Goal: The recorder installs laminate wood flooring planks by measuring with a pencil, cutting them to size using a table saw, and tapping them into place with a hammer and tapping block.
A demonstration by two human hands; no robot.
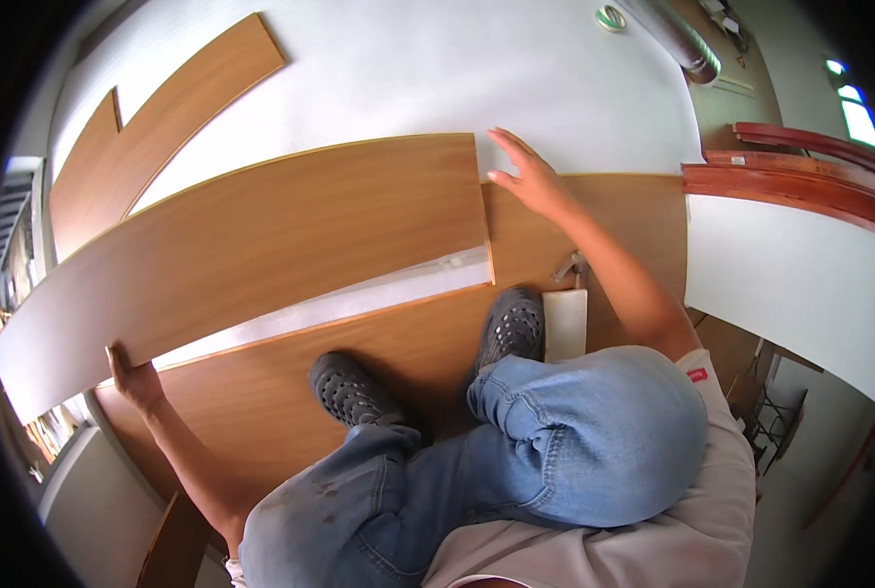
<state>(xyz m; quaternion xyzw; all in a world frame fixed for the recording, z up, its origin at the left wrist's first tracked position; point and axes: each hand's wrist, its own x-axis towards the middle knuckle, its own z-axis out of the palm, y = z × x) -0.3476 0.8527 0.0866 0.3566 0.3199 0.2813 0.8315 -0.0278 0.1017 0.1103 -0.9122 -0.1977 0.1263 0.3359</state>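
Note:
A long wood-look floor plank [300, 206] lies at a slant in front of me. My left hand [135, 382] grips its near edge toward the left end, thumb up and the other fingers hidden beneath. My right hand [527, 178] is open just off the plank's right end, fingers stretched out, holding nothing. A strip of white underlay [398, 292] shows in a wedge between this plank and the laid flooring [261, 392] under my shoes. To the right, the plank's end is beside another laid plank [594, 211].
Near my right shoe are a hammer [573, 267] and a pale block [566, 325]. Two more planks [197, 98] rest on the underlay at far left. A roll of tape [611, 19] and a silvery roll [675, 41] lie far right, with reddish boards [795, 186] below them.

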